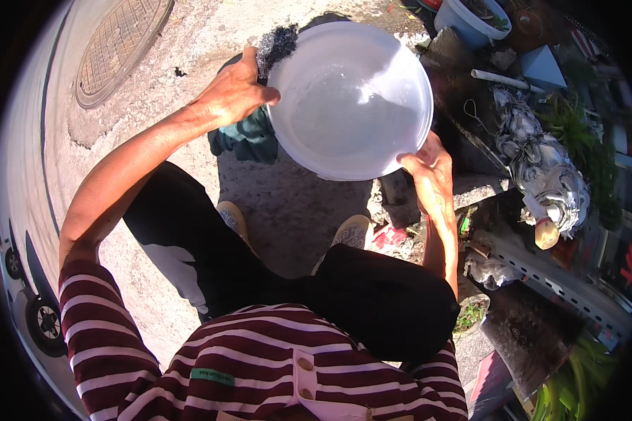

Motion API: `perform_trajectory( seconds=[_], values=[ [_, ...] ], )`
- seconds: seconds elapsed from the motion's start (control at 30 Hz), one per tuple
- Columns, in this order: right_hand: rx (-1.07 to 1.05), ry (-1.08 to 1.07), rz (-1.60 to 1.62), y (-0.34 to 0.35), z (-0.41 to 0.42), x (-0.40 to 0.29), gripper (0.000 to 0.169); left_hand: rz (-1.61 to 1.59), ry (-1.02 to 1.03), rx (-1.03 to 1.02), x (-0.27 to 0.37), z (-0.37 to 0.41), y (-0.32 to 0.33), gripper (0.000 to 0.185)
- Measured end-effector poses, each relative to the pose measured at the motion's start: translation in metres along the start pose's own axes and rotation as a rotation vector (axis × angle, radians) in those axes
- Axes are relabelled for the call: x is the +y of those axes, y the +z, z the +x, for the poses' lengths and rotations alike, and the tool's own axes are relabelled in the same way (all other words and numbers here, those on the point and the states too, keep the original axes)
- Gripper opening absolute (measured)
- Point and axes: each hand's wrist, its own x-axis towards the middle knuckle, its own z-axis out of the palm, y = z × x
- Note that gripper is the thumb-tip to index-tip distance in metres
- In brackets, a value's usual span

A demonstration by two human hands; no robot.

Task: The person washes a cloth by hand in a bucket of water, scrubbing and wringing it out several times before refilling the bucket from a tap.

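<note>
A round, translucent white plastic basin (pixel 342 105) is held up in front of me, its inside facing me. My left hand (pixel 237 92) grips its left rim, thumb over the edge. On the lower right rim, my right hand (pixel 426 163) has its thumb in front and its fingers mostly hidden behind. Beside the left fingertips is a dark wiry clump (pixel 276 47) that looks like a scouring pad; whether the hand touches it I cannot tell. Below the left hand, a teal cloth (pixel 247 137) shows partly behind the basin. Sunlight glares across the basin's upper right part.
My shoes (pixel 354 231) rest on rough concrete below the basin. A manhole cover (pixel 121 50) lies at upper left. To the right are a planter bucket (pixel 471 23), a white pipe (pixel 505 80), crumpled silvery sheeting (pixel 547 158) and a perforated metal bar (pixel 558 289). Car wheels (pixel 45 323) show at far left.
</note>
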Motion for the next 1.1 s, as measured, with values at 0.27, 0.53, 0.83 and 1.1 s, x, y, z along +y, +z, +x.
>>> perform_trajectory(
  seconds=[0.27, 0.53, 0.83, 1.1],
  values=[
    [-0.263, 0.254, 0.142, 0.072, 0.042, 0.06, 0.065, 0.101, -0.09, -0.037, -0.13, 0.003, -0.001, 0.063],
    [-0.34, -0.007, -0.213, 0.066, 0.064, 0.084, 0.068, -0.136, 0.106, -0.187, -0.068, 0.007, -0.012, 0.063],
    [-0.285, -0.206, -0.647, 0.053, 0.053, 0.027, 0.052, -0.288, 0.086, -0.51, -0.047, 0.042, 0.031, 0.079],
    [-0.995, -0.382, -1.02, 0.118, 0.073, 0.01, 0.039, 0.202, 0.34, -0.337, -0.058, 0.026, 0.003, 0.039]
  ],
)
